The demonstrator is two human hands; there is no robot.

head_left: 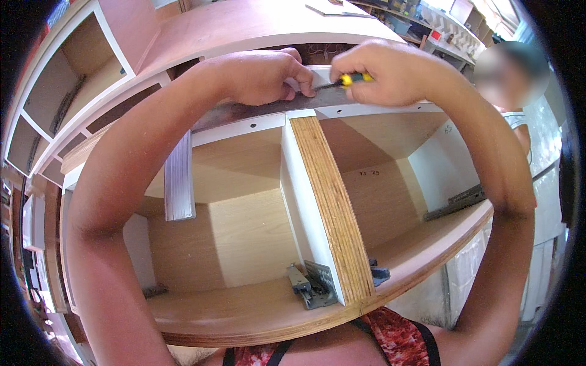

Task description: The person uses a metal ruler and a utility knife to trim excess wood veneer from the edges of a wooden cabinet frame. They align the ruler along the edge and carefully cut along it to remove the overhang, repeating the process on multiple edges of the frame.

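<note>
My right hand [390,72] is closed round the yellow-and-black handle of a screwdriver [349,80], and its thin shaft points left. Close to the screwdriver's tip, the fingers of my left hand [265,76] are curled in a pinch; whatever they hold is too small to make out. Both hands are over the far edge of a wooden cabinet frame [332,207], beside a flat grey strip [256,110] that lies along this edge. The frame has two open compartments split by a divider with a bare plywood edge. My arms reach round both sides of it.
Dark metal drawer slides [312,285] sit near the divider's front end, with another slide [455,202] at the right. A ribbed white strip [179,183] hangs at the left compartment. Beyond is a pinkish board [274,24]; more open cabinet frames [116,36] stand left. A person [519,119] is at right.
</note>
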